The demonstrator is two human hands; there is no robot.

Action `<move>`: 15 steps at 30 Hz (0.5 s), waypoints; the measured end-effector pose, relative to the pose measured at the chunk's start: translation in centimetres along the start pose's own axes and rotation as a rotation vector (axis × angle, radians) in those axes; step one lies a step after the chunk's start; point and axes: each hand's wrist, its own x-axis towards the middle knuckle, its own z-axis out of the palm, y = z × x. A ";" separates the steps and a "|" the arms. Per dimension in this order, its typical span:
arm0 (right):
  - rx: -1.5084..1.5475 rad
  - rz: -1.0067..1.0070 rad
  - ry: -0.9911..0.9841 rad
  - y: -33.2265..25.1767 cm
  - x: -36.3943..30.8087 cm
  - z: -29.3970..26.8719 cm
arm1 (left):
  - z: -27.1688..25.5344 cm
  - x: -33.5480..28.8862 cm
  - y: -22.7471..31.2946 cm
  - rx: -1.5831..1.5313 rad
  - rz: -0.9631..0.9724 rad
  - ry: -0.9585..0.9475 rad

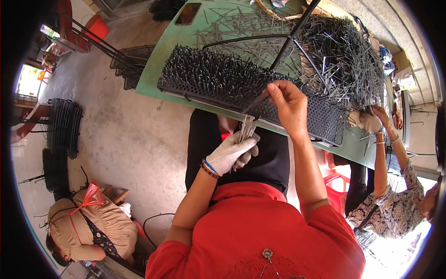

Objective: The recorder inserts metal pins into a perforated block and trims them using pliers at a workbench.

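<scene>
My left hand (231, 156), in a white glove, is closed around a small bundle of thin grey metal strips (247, 126) in front of my lap. Higher up and to the right is my bare right hand (290, 104), its thumb and fingers pinching a slim dark strip (255, 101) that slants down toward the bundle. Just beyond both hands lies a long black perforated rack (320, 116) at the table's near edge. Thin black pins (218, 69) stand densely in its left and middle part, while many holes show bare on the right.
Loose pins are heaped (341, 51) on the green table (151, 76). A black metal frame (290, 37) rises over the rack. At right, a co-worker's hands (371, 121) touch the table's end; another person (93, 223) bends at lower left. Black racks (65, 125) stand left.
</scene>
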 end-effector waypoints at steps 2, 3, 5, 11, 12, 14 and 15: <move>-0.095 -0.127 0.105 -0.1 0.3 0.5 | -0.1 0.0 -0.1 -0.002 -0.013 0.004; -0.135 -0.158 0.124 0.1 0.5 0.8 | -0.1 0.0 -0.1 -0.001 -0.013 0.005; -0.226 -0.197 0.114 -0.2 0.6 0.8 | -0.1 0.0 -0.2 -0.021 -0.007 0.005; -0.395 -0.330 0.086 -1.0 0.5 0.6 | -0.1 -0.1 -0.2 -0.042 -0.008 -0.002; -0.421 -0.385 0.077 -1.1 0.5 0.5 | -0.2 -0.1 -0.2 -0.042 -0.008 -0.003; -0.485 -0.449 0.043 -1.1 0.7 0.3 | -0.2 -0.1 -0.3 -0.055 0.002 -0.011; -0.548 -0.513 0.008 -1.2 0.7 0.2 | -0.1 -0.1 -0.3 -0.056 0.002 -0.011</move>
